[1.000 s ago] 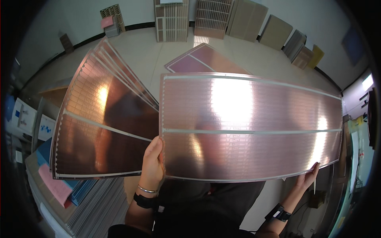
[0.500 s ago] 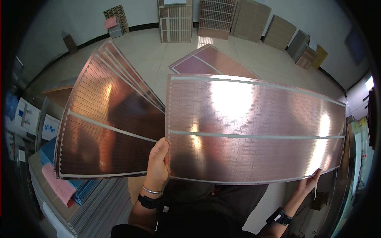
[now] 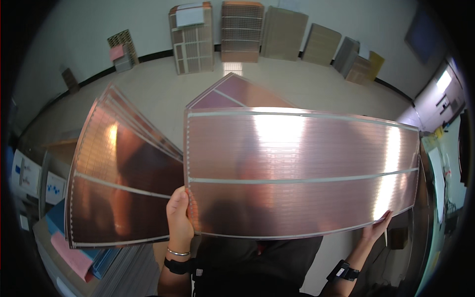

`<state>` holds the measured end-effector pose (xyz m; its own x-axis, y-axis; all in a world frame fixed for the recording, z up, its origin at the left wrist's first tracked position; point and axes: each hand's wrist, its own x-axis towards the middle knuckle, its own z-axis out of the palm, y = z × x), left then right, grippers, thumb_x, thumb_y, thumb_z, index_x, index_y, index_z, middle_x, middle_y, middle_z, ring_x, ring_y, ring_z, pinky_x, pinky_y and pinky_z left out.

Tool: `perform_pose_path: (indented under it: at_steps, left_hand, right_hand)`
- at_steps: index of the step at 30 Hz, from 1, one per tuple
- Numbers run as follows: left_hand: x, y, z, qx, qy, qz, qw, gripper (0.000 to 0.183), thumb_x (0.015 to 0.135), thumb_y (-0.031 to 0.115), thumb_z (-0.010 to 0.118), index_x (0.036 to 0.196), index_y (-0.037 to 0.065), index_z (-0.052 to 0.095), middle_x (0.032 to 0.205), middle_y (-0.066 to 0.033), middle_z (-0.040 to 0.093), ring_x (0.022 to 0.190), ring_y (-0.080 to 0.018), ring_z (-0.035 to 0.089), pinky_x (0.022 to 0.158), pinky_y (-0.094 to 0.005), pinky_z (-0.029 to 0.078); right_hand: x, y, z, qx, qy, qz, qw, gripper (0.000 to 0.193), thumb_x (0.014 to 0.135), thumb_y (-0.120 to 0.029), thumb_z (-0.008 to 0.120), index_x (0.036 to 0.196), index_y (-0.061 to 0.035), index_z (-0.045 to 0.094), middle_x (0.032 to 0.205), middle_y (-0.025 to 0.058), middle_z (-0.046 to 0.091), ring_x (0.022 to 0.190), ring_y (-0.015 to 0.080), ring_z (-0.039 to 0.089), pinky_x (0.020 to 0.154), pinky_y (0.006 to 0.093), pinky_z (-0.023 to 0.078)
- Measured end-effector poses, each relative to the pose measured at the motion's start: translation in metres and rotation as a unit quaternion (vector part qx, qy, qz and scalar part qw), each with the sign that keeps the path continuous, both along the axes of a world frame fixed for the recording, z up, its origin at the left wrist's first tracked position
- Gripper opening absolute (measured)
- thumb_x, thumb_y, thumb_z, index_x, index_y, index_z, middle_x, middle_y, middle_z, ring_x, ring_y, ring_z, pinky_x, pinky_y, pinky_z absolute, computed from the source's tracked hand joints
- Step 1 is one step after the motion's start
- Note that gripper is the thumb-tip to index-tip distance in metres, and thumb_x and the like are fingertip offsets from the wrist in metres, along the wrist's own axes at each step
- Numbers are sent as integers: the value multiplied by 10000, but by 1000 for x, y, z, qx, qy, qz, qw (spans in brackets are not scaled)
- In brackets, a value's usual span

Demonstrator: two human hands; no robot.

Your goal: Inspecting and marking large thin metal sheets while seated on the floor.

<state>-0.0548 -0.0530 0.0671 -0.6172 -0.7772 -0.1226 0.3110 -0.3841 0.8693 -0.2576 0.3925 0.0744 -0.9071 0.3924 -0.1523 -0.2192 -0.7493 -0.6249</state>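
Copper-coloured sheet (image 3: 316, 204), left hand (image 3: 179, 214) upright, pinching its left edge, right hand (image 3: 376, 229) slanted, gripping lower edge

workshop, prob.: coppery sheets (image 3: 297, 208), panels (image 3: 284, 34) (diff. sizes) agst. wall (image 3: 148, 22)

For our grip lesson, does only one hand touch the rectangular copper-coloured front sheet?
No, the left hand and right hand both touch the front sheet.

Left hand (image 3: 179, 214) grips, thumb up; right hand (image 3: 377, 229) slants up rightward.
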Motion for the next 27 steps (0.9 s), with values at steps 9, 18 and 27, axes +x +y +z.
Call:
perform_pose_path:
  at_steps: [9, 18, 27]
  left_hand:
    - [-12, -35, 1, -144, -76, -4, 987, 226, 905, 160, 485, 999, -19, 584, 684, 47, 537, 566, 6, 400, 509, -133, 305]
    - [-19, -56, 0, -200, -126, -31, 971, 224, 909, 173, 483, 984, -9, 590, 706, 53, 539, 582, -4, 429, 523, -149, 342]
    - [-61, -70, 39, -215, 37, -17, 976, 136, 895, 103, 497, 991, 14, 533, 825, 15, 549, 702, -38, 495, 628, -160, 407]
  right_hand:
    - [10, 182, -12, 124, 60, -30, 990, 214, 886, -214, 518, 965, -29, 588, 941, 34, 613, 854, 98, 576, 748, 223, 478]
    - [45, 182, 63, 361, -56, 114, 924, 400, 927, -286, 414, 1176, 17, 488, 1011, 54, 593, 898, 142, 556, 799, 253, 432]
    - [28, 179, 79, 486, 38, 49, 872, 240, 886, -175, 485, 1093, -53, 493, 957, 7, 549, 899, 92, 508, 798, 242, 394]
